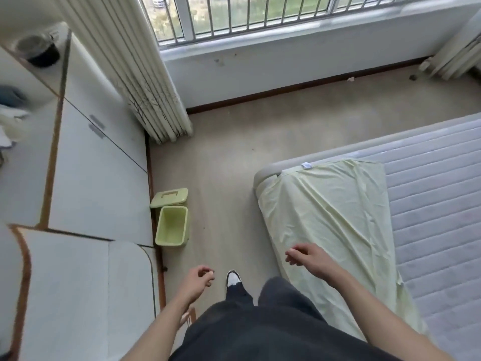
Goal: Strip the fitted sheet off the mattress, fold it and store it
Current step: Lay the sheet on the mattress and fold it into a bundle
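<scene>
A pale yellow fitted sheet [328, 212] lies in a long strip along the left edge of the bed, draped over the side. The quilted white mattress [437, 204] to its right is bare. My right hand [304, 255] hovers just above the sheet's near part, fingers loosely curled, holding nothing. My left hand [197, 281] hangs over the floor to the left of the bed, fingers loosely curled and empty.
A green bin [172, 226] with its lid [169, 197] beside it stands on the floor against white cabinets [99, 178] on the left. A radiator [145, 82] and a barred window [260, 14] are ahead. My shoe [233, 278] is on the floor between cabinets and bed.
</scene>
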